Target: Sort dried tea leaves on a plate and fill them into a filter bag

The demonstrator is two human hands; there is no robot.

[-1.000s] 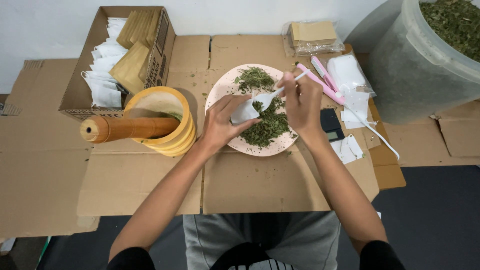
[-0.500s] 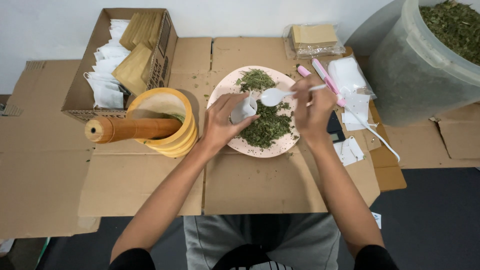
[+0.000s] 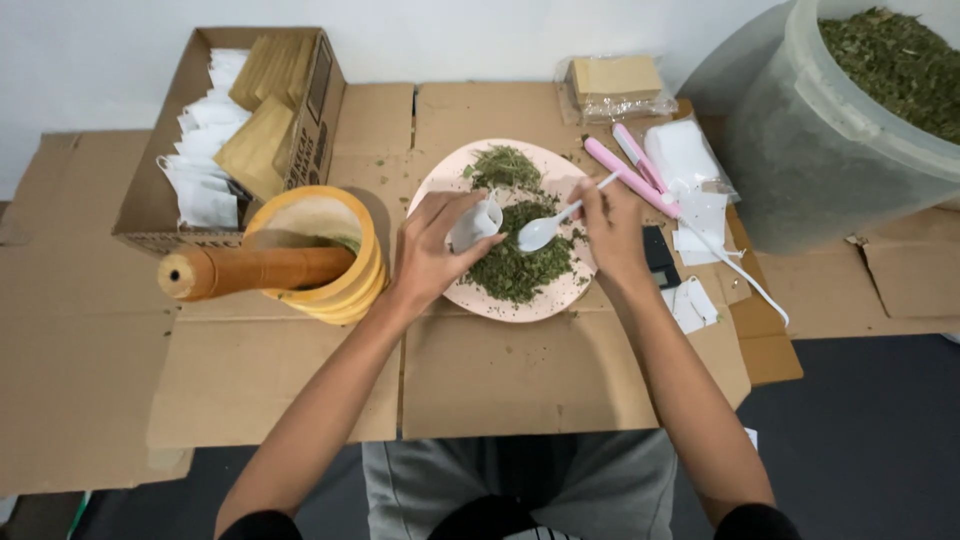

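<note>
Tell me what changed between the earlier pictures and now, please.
The right hand lifted the white plastic spoon above the small white paper bag, then lowered it to the dried green herbs. The left hand kept its grip on the bag; the pink plate stayed.

Work surface: flattened brown cardboard sheets (image 3: 520,370), laid edge to edge and overlapping, with seams running front to back. The sheets extend past the left edge of view and, at the right, end in a separate cardboard piece (image 3: 905,275). Rear boundary: a plain white wall (image 3: 450,40), unmarked, meeting the cardboard along its back edge. Beyond the front and right edges, a dark grey floor (image 3: 870,420) is visible. Lighting: even, diffuse, producing only soft shadows on the cardboard.
</note>
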